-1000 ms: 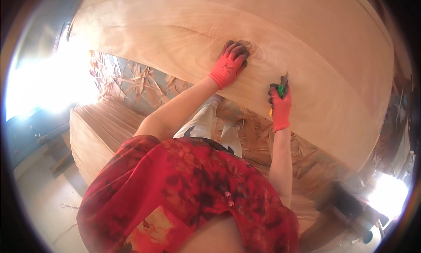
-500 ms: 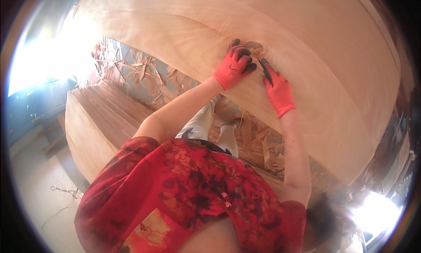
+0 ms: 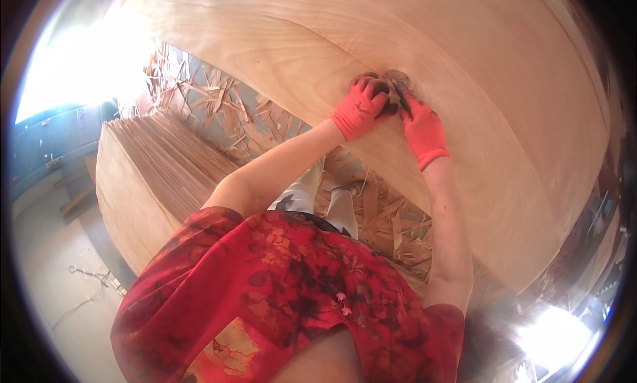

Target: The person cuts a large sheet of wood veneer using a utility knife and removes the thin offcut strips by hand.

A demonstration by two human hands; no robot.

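A wide, pale wood veneer sheet [image 3: 491, 151] with wavy grain lies in front of me, with a rough brownish knot patch [image 3: 398, 76] in it. My left hand [image 3: 363, 108], in a red glove with dark fingertips, rests at the left of this patch. Its fingers are curled inward, and whatever they pinch is hidden. My right hand [image 3: 423, 131], gloved alike, grips a slim dark tool with some green [image 3: 403, 99], like a utility knife. The tool's front end points at the patch, close to the left fingertips; its tip is too small to make out.
At my left stands a thick stack of veneer sheets [image 3: 159, 164]. Torn veneer scraps [image 3: 219, 111] cover the floor between the stack and the sheet, and around my legs [image 3: 342, 210]. Bright light glares at the upper left and lower right.
My left hand has moved slightly right and down, its fingers more curled. The right hand has come closer to it, and the tool now lies nearer the left fingertips.
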